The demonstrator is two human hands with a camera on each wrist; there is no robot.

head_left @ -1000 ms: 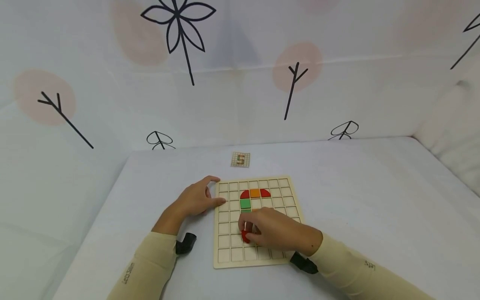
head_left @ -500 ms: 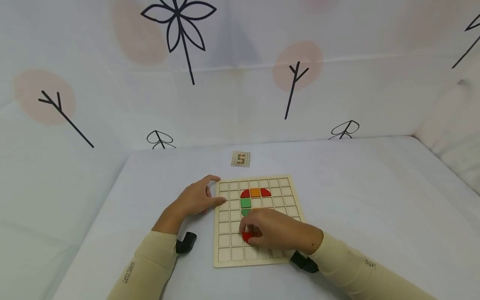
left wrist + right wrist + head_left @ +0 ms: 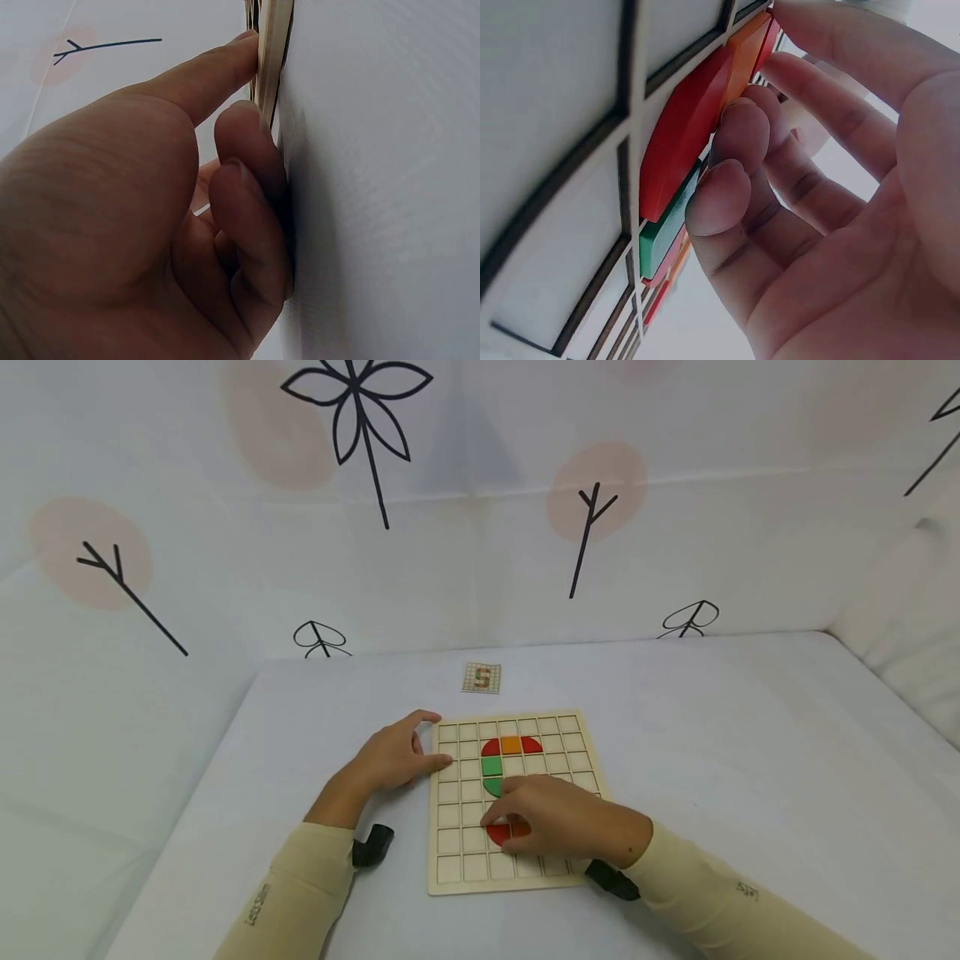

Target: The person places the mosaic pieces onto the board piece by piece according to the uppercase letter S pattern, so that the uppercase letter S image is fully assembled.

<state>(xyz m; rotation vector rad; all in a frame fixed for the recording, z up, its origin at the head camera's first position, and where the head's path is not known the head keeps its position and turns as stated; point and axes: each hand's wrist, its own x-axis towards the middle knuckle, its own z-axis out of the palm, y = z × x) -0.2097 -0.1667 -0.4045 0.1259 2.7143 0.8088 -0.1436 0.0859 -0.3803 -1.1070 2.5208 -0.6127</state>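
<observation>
A pale wooden grid board [image 3: 457, 867] lies on the table with coloured tiles in its cells. My left hand [image 3: 393, 756] holds its left edge, thumb on top and other fingers curled at the side. Over the lower middle, my right hand [image 3: 558, 818] has thumb and forefinger at a red quarter-round tile [image 3: 496, 835], which lies flat. An orange tile [image 3: 742, 60] and a nearer red tile [image 3: 682, 142] sit beside it. Higher up are a green square [image 3: 492, 766], a green rounded tile [image 3: 492, 787], an orange square [image 3: 511, 745] and two red rounded tiles. My right hand hides several cells.
A small card [image 3: 482, 677] with a gridded S-shaped pattern lies behind the board. White cloth covers the table [image 3: 712, 735], and a printed curtain [image 3: 480, 568] rises behind it. Black devices stick out under both wrists.
The red tile in my right hand has gone from tilted to flat in its cell. My right hand has shifted slightly right, with thumb and forefinger farther apart. The left hand stays put.
</observation>
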